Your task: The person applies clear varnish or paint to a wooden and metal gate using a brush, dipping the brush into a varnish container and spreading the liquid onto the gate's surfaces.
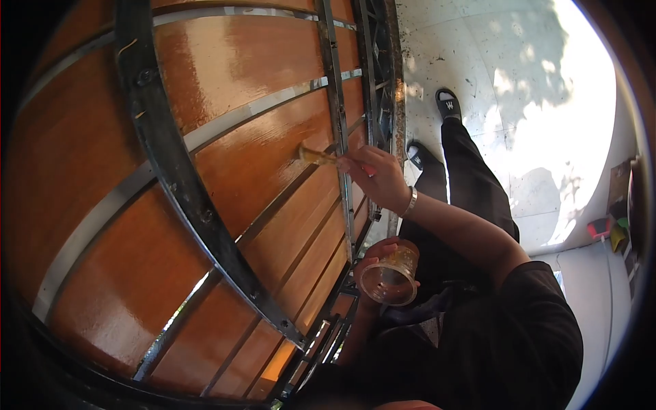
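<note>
My right hand [377, 176] is closed around the handle of a paintbrush [316, 156], with a bit of red showing by the fingers. The bristle end points left and lies over a glossy orange-brown wooden slat [266, 154]. Below it, near my body, my left hand [372, 258] wraps around a clear plastic cup [389, 281]. The cup is tilted so its open mouth faces the camera, and an amber tint shows in it. Glossy wet-looking sheen covers the slats left of the brush, while those beneath it look duller.
Dark metal bars [179, 171] cross over the slats, with gaps between the boards. A metal lattice edge [383, 82] runs beside the pale tiled floor [478, 68]. My feet in black slides [447, 104] stand on that floor. Red and yellow items [598, 229] sit at far right.
</note>
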Action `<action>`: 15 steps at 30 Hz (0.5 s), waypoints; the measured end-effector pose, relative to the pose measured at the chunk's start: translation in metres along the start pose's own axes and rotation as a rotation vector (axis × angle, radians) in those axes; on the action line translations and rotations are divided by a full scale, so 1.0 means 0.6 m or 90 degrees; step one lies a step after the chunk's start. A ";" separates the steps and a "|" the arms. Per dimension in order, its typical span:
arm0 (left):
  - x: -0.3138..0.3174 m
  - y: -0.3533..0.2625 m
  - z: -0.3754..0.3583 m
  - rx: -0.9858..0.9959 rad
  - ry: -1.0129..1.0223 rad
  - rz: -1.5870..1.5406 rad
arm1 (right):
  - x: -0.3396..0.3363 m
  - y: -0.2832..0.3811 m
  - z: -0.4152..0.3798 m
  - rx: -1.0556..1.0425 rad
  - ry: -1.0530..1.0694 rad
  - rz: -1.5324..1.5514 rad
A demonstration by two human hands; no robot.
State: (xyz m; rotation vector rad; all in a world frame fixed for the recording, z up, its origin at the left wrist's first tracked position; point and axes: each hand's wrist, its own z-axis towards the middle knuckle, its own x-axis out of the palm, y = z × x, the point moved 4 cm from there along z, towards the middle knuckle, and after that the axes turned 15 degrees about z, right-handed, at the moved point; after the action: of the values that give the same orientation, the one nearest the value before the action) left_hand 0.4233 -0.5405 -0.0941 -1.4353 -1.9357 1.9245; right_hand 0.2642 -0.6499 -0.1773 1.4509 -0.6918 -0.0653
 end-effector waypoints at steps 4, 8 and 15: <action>-0.008 -0.036 -0.003 -0.143 -0.116 -0.137 | 0.034 0.076 0.008 0.071 0.080 0.182; -0.016 -0.078 -0.021 -0.035 -0.250 -0.054 | 0.038 0.034 0.022 0.154 0.118 0.382; 0.006 -0.144 -0.089 -0.094 -0.401 -0.027 | -0.062 -0.154 0.038 0.169 -0.015 0.036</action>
State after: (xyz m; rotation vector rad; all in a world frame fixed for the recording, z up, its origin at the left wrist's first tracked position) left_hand 0.4071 -0.4796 -0.0144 -0.8490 -2.3601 2.4692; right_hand 0.2566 -0.6678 -0.2776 1.6845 -0.7831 0.0558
